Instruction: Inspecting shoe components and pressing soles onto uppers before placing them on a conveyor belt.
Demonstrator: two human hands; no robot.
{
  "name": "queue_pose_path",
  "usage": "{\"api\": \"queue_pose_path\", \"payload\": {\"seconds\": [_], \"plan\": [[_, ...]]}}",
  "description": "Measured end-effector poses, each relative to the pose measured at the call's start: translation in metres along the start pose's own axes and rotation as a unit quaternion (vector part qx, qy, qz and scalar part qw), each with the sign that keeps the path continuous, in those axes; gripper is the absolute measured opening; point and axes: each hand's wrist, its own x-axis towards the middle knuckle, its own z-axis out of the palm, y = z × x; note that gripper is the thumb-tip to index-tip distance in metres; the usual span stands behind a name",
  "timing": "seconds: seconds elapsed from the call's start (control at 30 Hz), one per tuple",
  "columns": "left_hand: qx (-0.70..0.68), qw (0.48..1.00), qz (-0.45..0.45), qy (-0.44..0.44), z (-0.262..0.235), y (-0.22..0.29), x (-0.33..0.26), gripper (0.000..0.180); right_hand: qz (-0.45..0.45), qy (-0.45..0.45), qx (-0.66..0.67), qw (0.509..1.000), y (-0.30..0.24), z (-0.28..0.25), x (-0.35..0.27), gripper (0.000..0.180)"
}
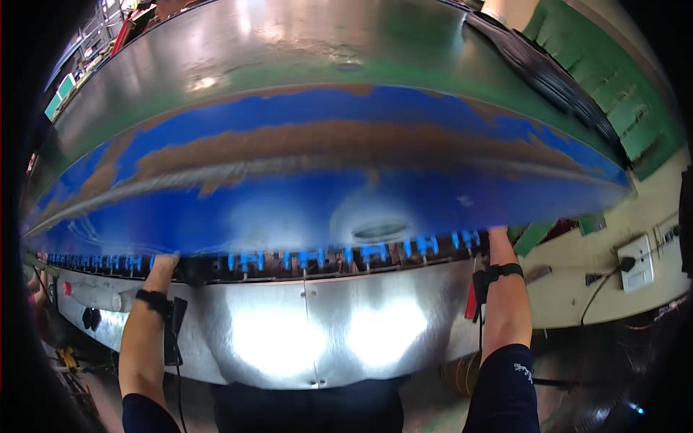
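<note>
A wide blue panel (289,206), its paint worn through to brown in long bands, stretches across the view above a row of blue clamps (249,260). The panel is somewhat smeared by motion. My left hand (167,257) is at its near edge, left of the middle, and my right hand (498,233) is at the same edge on the right. Both hands appear to hold the panel from beneath. Its edge hides my fingers. Each wrist wears a black strap, the left one (154,301) with a dark device and cable beside it.
A shiny metal ledge (274,310) runs along the front below the clamps. Behind the panel lies a dark green, glossy surface (289,43). At the right are a black plug in a white socket (637,263) and a green slotted board (606,86). A clear bottle (94,294) lies at the left.
</note>
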Motion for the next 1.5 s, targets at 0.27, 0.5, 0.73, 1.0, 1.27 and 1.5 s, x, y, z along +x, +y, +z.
{"api": "queue_pose_path", "payload": {"seconds": [0.27, 0.5, 0.73, 1.0, 1.27, 1.5], "plan": [[0.022, 0.983, -0.058, -0.175, -0.031, 0.146, 0.044, 0.030, 0.148, -0.036, 0.002, 0.988, -0.062, -0.017, -0.036, 0.056], [-0.261, 0.900, 0.270, -0.221, -0.248, 0.384, 0.059, 0.072, 0.175, -0.146, 0.445, 0.866, -0.117, -0.097, -0.160, 0.051], [-0.357, 0.783, 0.481, 0.170, -0.442, 0.578, 0.184, 0.046, 0.393, -0.231, 0.765, 0.454, -0.068, -0.132, -0.336, 0.046], [-0.263, 0.917, 0.300, -0.028, -0.441, 0.670, 0.310, 0.058, -0.164, 0.104, 0.160, 0.968, -0.100, -0.102, -0.405, 0.065], [-0.317, 0.836, 0.379, 0.239, -0.436, 0.645, 0.300, 0.025, -0.206, 0.132, 0.150, 0.958, -0.114, -0.101, -0.412, 0.055], [-0.375, 0.747, 0.533, 0.132, -0.516, 0.494, 0.021, 0.022, -0.132, 0.054, 0.136, 0.980, -0.099, -0.109, -0.413, 0.070]]}}
